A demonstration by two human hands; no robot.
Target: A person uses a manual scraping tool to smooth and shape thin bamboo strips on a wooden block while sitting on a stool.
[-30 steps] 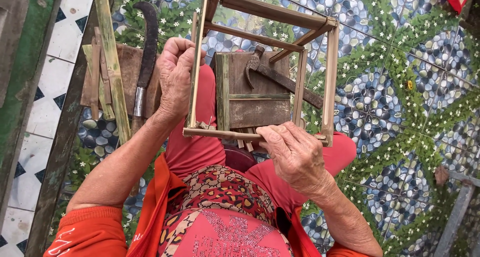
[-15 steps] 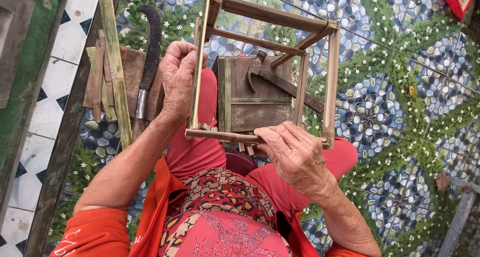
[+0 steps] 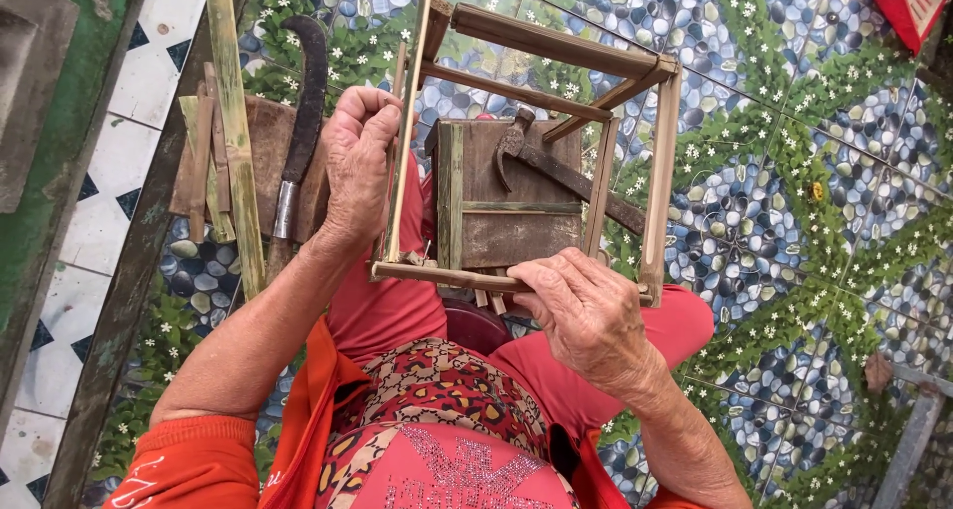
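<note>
I hold a box-shaped frame of bamboo sticks (image 3: 659,162) over my lap. My left hand (image 3: 359,162) grips its left upright stick. My right hand (image 3: 586,316) clasps the near bottom stick, fingers curled over it. Under the frame stands a small wooden block-like stool (image 3: 516,231) with a hammer (image 3: 556,172) lying across its top. My legs in red trousers (image 3: 382,311) show beneath.
A curved sickle-like knife (image 3: 303,112) lies on a wooden board (image 3: 260,142) at the left, beside several bamboo strips and a long bamboo pole (image 3: 233,122). The floor is pebble-patterned tile (image 3: 794,221). A red plastic object (image 3: 913,3) sits at the top right corner.
The frame and both hands have stayed in nearly the same grip; the view has shifted slightly downward and the frame tilted a little.
</note>
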